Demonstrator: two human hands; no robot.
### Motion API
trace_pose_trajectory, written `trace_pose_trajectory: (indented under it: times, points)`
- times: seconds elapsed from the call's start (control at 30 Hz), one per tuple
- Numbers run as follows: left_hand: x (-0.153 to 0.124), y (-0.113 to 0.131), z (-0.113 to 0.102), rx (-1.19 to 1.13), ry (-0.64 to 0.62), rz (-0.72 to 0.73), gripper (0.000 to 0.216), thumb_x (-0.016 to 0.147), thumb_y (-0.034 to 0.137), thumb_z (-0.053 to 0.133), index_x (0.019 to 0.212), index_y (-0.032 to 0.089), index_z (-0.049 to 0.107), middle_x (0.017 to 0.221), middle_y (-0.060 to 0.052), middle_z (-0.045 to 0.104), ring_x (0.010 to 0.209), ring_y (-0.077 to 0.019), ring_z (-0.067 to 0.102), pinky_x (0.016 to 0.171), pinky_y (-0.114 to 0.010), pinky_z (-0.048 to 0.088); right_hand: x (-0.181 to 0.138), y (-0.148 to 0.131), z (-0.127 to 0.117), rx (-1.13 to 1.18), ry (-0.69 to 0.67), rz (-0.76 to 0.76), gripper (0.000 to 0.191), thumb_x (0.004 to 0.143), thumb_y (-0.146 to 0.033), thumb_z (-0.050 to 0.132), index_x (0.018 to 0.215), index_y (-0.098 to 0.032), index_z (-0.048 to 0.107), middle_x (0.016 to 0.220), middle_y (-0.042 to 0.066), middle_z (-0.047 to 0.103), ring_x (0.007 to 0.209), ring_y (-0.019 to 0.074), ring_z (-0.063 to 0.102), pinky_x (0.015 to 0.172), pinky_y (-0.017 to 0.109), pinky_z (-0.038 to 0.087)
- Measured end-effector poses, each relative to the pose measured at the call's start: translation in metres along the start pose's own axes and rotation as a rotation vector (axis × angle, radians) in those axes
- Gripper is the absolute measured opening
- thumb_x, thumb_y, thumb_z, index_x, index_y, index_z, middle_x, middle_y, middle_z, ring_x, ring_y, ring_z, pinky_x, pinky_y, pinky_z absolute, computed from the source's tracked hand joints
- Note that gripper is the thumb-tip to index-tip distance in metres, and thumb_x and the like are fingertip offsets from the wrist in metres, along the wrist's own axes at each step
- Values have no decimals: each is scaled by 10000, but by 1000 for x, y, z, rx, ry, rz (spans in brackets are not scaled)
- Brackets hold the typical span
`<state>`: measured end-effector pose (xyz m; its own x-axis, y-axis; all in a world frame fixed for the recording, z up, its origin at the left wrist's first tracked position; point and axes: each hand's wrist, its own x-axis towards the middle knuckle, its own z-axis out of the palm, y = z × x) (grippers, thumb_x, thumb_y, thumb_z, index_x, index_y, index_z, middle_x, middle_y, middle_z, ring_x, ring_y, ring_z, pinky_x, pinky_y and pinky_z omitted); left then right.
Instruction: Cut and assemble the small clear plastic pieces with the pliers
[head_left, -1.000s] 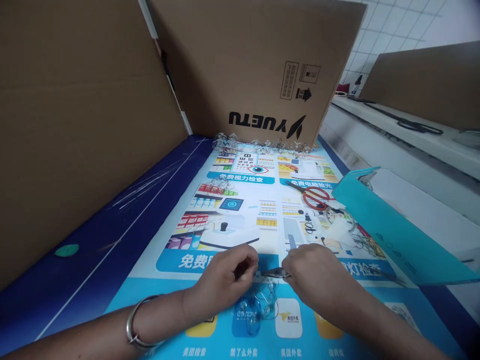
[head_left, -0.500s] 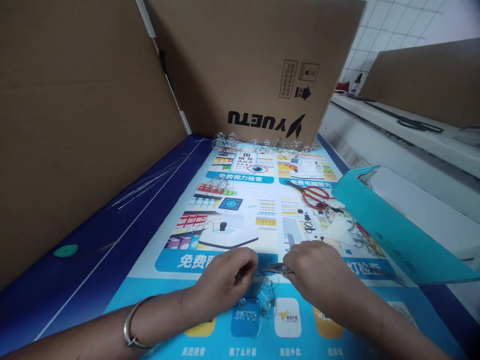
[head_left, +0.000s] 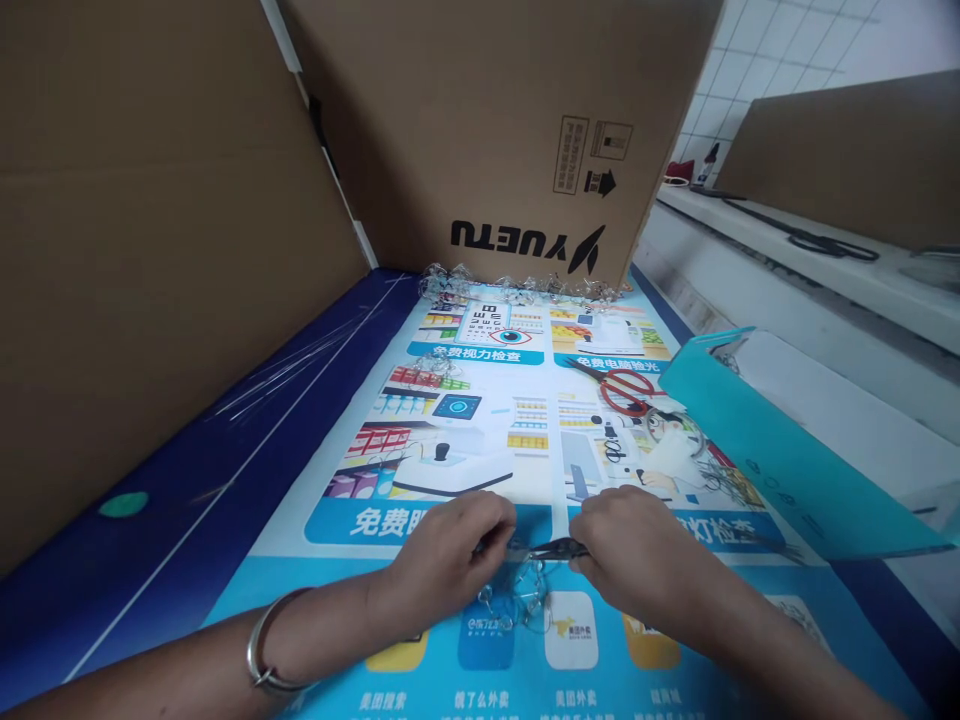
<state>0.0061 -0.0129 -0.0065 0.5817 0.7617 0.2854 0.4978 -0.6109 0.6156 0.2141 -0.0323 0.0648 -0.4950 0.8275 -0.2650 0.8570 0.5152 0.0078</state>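
Note:
My right hand (head_left: 622, 535) is closed round a pair of pliers (head_left: 556, 549), whose dark metal jaws point left toward my other hand. My left hand (head_left: 461, 550) pinches one end of a strand of clear beads on thin wire (head_left: 531, 590); its fingertips are partly hidden. The strand hangs in a loop below the jaws, over the printed blue icons. Whether the jaws grip the wire, I cannot tell. A silver bangle (head_left: 259, 645) circles my left wrist.
Red-handled scissors (head_left: 628, 392), a roll of clear tape (head_left: 675, 435) and loose wire pieces (head_left: 726, 485) lie at right beside a teal box (head_left: 795, 470). More beaded wire (head_left: 525, 290) lies along the cardboard (head_left: 510, 130) at the back; a small bunch (head_left: 439, 368) lies nearer.
The pliers have turned slightly and sit a little lower, with the jaws still near my left fingers. The view has shifted a little; both hands stay in nearly the same place.

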Motion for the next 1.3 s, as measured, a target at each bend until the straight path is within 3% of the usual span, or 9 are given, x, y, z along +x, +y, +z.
trace_pose_trajectory:
  times: [0.27,0.43,0.77,1.07,1.3]
  points:
    - [-2,-1,1,10,4,29,103,815,118,409,804,183,488,720,-12,552,630,-126,478,559,-247,362,6,-5,2,-73,38,-18,187,717,-97,501,555,-176,550,537,23,519,500,124,414,486,266,156]
    - [-3,-2,0,-33,4,34,113,801,106,412,812,184,493,734,-15,556,646,-128,485,577,-256,378,5,-10,-11,-129,29,14,180,640,-31,484,541,-176,525,548,33,525,506,134,414,488,277,146]
    - [-4,5,-12,-157,86,-21,103,813,103,394,832,192,443,748,2,520,627,-114,450,575,-231,360,13,-28,-52,-333,-91,-14,110,648,-66,547,633,-174,564,630,70,567,595,205,515,517,299,270]
    - [-3,5,-12,-141,180,-55,115,790,82,364,778,188,408,737,0,477,626,-126,430,577,-239,365,21,-43,-49,-502,-19,-50,53,658,-134,616,665,-169,577,619,63,549,613,195,515,545,307,315]
    - [-2,3,-11,-100,164,-30,126,773,68,377,799,187,410,764,-3,479,645,-130,435,577,-239,363,23,-50,-58,-567,-18,-34,34,695,-128,591,695,-162,591,656,82,568,620,211,522,540,319,332]
